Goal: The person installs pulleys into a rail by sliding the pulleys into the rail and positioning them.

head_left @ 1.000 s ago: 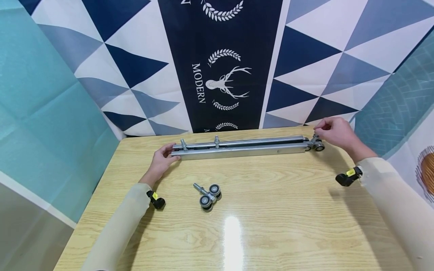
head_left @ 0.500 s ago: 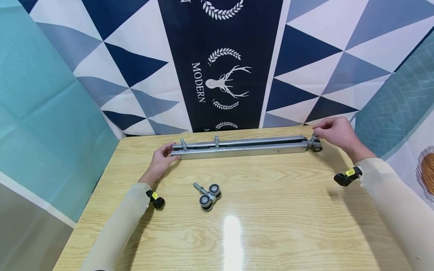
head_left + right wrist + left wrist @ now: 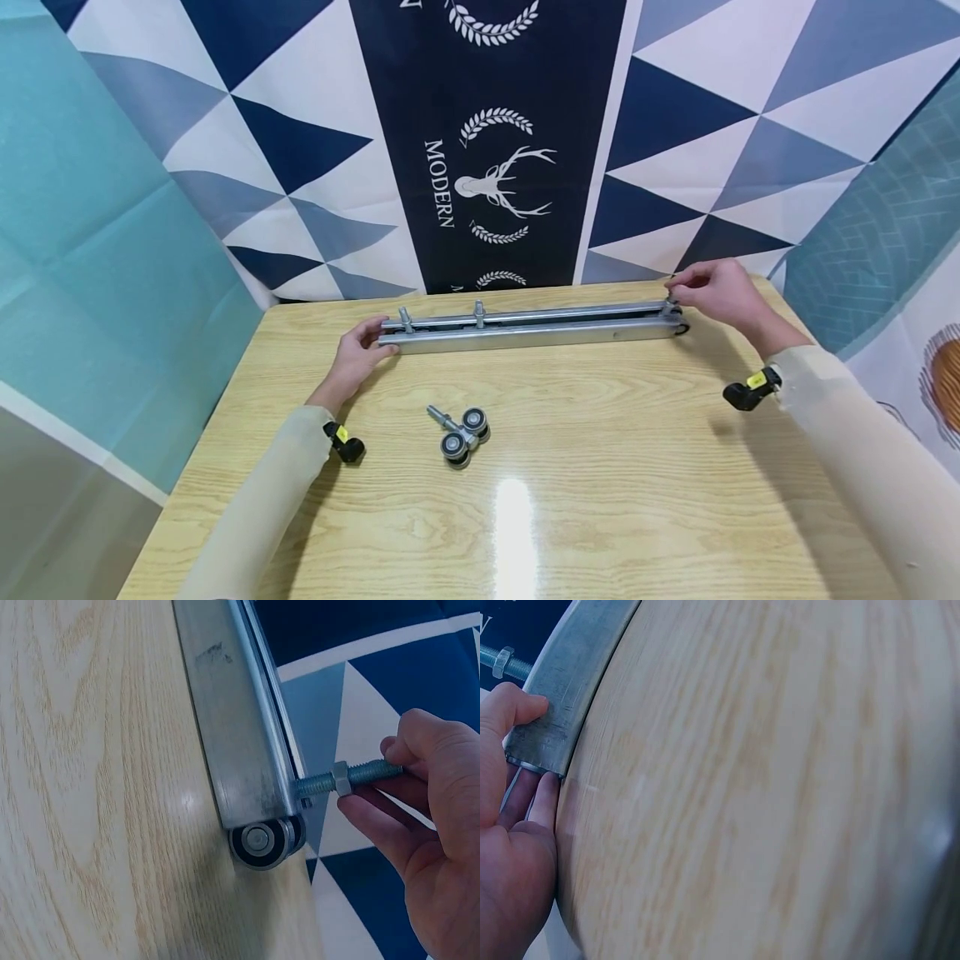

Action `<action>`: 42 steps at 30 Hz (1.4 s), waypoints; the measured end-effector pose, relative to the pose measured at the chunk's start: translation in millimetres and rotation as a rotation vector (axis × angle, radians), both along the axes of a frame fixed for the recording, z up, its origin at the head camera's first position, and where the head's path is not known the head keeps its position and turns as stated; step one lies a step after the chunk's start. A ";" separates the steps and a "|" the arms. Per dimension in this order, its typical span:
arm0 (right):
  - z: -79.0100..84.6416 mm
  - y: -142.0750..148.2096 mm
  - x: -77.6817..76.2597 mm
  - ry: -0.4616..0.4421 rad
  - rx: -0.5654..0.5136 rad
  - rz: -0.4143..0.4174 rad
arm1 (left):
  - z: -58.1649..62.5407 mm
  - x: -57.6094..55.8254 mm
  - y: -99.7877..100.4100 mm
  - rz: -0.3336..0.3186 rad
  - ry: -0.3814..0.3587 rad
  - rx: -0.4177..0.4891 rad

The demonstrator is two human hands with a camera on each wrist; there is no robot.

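Observation:
A silver metal rail with a slot along its top lies across the back of the table. My left hand grips its left end, the thumb on the front face and fingers at the end and behind. At the right end, my right hand pinches the threaded bolt of a roller carriage. That carriage is partly inside the rail; its end wheels stick out. Two more bolts, the left one and another, stand up from the slot. Another roller carriage lies loose in front.
The wood-grain table bears everything. Right behind the rail rises a patterned cloth backdrop, with a teal cloth at the left side. A black wrist camera sits on the right sleeve.
My right hand has moved left, sliding the roller carriage from outside the rail's right end mostly into it. My left hand and the loose carriage have stayed in place.

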State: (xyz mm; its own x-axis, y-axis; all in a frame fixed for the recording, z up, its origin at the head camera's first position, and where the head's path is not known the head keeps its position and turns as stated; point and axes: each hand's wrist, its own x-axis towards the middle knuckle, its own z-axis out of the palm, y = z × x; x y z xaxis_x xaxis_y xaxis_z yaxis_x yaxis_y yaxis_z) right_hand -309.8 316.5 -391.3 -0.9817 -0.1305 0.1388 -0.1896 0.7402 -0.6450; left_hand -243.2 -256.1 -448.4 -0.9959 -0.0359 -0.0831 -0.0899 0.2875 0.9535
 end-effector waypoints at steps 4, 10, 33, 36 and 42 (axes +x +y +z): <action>1.5 -8.5 -1.4 -0.007 0.008 0.028 | -4.1 -4.2 -2.0 0.008 -0.008 0.021; -2.2 -24.6 -3.9 0.001 -0.003 0.064 | -29.5 -17.2 -10.5 0.029 0.008 0.030; -12.1 -112.8 -8.7 0.009 -0.098 0.151 | -32.4 -17.1 -11.2 0.040 0.010 0.032; -13.1 -124.3 -8.9 0.005 -0.118 0.167 | -31.6 -16.3 -10.4 0.037 0.016 0.029; -14.0 -144.4 -9.0 0.022 -0.132 0.195 | -31.7 -17.4 -9.4 0.035 0.013 0.015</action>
State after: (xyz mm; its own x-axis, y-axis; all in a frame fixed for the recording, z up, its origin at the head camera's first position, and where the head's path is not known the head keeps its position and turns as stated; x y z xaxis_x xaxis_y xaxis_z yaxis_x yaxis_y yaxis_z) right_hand -318.8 172.1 -405.3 -0.9364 -0.2964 0.1880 -0.3354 0.5982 -0.7278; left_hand -260.6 -265.5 -480.1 -0.9951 -0.0693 -0.0708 -0.0870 0.2699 0.9589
